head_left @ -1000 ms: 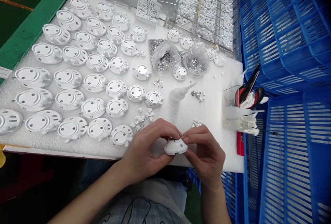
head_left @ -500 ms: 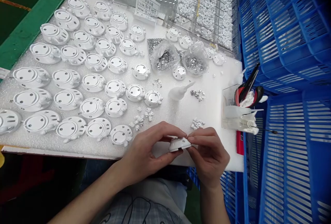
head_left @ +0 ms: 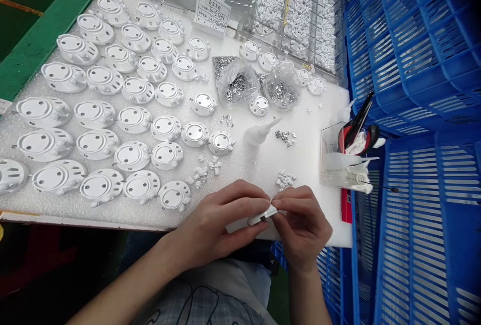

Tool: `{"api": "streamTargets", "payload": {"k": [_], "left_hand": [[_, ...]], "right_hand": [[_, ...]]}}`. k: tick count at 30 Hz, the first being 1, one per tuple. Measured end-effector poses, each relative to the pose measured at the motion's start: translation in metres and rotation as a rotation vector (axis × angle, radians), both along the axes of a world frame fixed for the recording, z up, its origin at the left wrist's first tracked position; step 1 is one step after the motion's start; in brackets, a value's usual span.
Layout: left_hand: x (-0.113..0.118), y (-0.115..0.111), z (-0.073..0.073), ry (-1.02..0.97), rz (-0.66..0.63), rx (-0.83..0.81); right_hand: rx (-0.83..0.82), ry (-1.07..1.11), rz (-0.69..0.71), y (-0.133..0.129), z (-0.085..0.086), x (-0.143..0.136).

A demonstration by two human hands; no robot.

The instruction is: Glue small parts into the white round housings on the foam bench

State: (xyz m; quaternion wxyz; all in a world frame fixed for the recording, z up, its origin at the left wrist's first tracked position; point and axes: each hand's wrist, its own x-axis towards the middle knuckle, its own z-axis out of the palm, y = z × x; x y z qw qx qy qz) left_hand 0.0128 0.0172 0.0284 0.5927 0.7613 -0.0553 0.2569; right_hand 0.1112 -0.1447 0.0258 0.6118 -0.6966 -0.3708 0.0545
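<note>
A small white plastic part (head_left: 260,216) is held at the table's front edge, between both hands. My left hand (head_left: 225,220) grips it from the left, thumb below and fingers over its top. The fingertips of my right hand (head_left: 302,220) are pinched together at its right end; whether they also hold a smaller piece is hidden. Just beyond the hands lies a small pile of white pieces (head_left: 285,180). Farther back are a pile of silvery pieces (head_left: 286,137) and an upright white squeeze bottle (head_left: 259,133) with a slanted nozzle.
Rows of round white parts (head_left: 131,155) cover the left of the white foam-topped table (head_left: 300,154). Plastic bags of metal bits (head_left: 237,84) lie mid-table. Clear trays (head_left: 274,24) stand behind. A clear box (head_left: 332,180) with scissors (head_left: 358,129) is at right, beside blue crates (head_left: 417,215).
The fingers of my left hand have come down over the top of the white part, covering more of it, and the part is tilted more. The view has shifted slightly.
</note>
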Motion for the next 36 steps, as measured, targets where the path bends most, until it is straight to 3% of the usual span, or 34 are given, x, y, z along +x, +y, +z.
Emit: {"api": "streamTargets", "payload": {"k": [4, 13, 24, 36], "left_hand": [[-0.0007, -0.0018, -0.0016, -0.013, 0.001, 0.022], [0.0016, -0.0006, -0.0003, 0.04, 0.061, -0.172], [-0.0007, -0.0018, 0.0012, 0.089, 0.101, -0.155], [-0.0016, -0.0013, -0.0006, 0.071, -0.068, -0.075]], "right_hand": [[0.005, -0.011, 0.011, 0.0007, 0.0007, 0.0013], [-0.001, 0.012, -0.026, 0.004, 0.0016, 0.0023], [0.004, 0.019, -0.018, 0.0034, 0.001, 0.0026], [-0.033, 0.026, -0.173, 0.0047, -0.0007, 0.0008]]}}
